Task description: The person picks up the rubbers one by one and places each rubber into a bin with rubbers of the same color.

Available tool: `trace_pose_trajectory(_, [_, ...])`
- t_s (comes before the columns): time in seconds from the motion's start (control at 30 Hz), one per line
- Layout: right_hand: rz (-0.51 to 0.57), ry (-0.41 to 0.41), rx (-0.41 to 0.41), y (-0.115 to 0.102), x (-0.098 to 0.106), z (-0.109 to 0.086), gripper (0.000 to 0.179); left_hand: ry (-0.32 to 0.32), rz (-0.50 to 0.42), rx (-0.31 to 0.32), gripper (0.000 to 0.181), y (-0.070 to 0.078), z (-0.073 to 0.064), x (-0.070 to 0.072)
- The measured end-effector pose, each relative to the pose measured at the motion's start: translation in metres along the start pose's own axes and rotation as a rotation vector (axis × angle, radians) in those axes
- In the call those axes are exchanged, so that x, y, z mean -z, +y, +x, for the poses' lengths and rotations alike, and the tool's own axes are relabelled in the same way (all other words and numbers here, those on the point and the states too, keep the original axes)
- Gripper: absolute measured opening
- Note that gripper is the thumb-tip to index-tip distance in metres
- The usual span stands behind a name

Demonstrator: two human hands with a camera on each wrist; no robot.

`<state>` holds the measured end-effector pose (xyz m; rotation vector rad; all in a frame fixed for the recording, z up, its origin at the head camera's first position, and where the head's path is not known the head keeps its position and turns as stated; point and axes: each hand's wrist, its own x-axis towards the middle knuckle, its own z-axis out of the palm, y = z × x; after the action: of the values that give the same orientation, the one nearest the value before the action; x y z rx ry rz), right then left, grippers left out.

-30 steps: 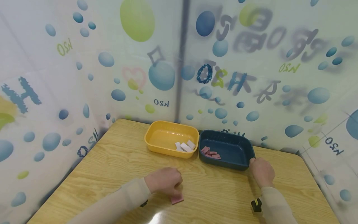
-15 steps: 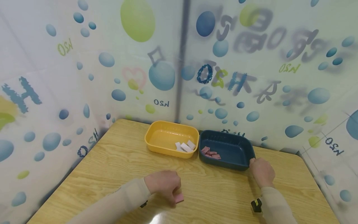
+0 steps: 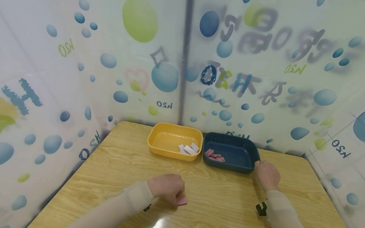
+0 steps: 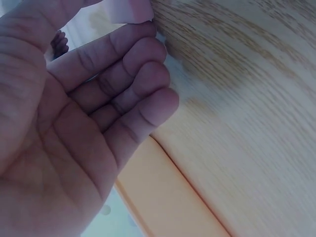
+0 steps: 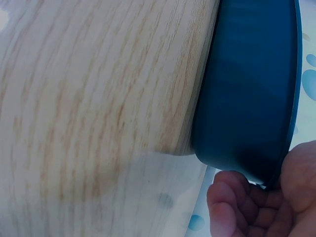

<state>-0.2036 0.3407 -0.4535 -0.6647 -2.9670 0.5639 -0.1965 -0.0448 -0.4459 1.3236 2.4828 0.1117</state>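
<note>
Over the near middle of the table, my left hand [image 3: 168,187] pinches a small pink rectangular block [image 3: 182,200] between thumb and index finger. In the left wrist view, the block [image 4: 129,11] shows at the top edge, and the other fingers [image 4: 158,106] are bent with nothing in them. My right hand [image 3: 267,174] grips the near right corner of a dark blue tray [image 3: 236,169]; the right wrist view shows the thumb at its rim [image 5: 291,123] and curled fingers beneath. Several pink blocks [image 3: 215,156] lie in this tray's left end.
A yellow tray [image 3: 162,153] stands against the blue tray's left side, with several white blocks [image 3: 189,149] in its right end. Both are near the table's [image 3: 228,196] back edge. Patterned curtain-like walls [image 3: 137,79] enclose the back and sides.
My left hand has dipped slightly and turned, and the pink block has shifted a little under its fingertips. The right hand and both trays have stayed still.
</note>
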Motion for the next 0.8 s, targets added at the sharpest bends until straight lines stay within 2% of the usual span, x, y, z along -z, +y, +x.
trace_pose_trajectory(0.3, [-0.008,0.0,-0.008,-0.001,0.0,0.0,0.053,0.043,-0.001,-0.033,0.052,-0.002,0.003,0.004])
trace_pose_trajectory(0.57, [0.008,0.005,-0.004,-0.001,0.001,-0.002,0.052,0.072,-0.027,-0.032,0.051,0.001,0.01,0.013])
trace_pose_trajectory(0.8, [0.006,0.014,-0.01,0.0,0.0,-0.001,0.051,0.152,-0.022,-0.051,0.05,0.001,0.015,0.015])
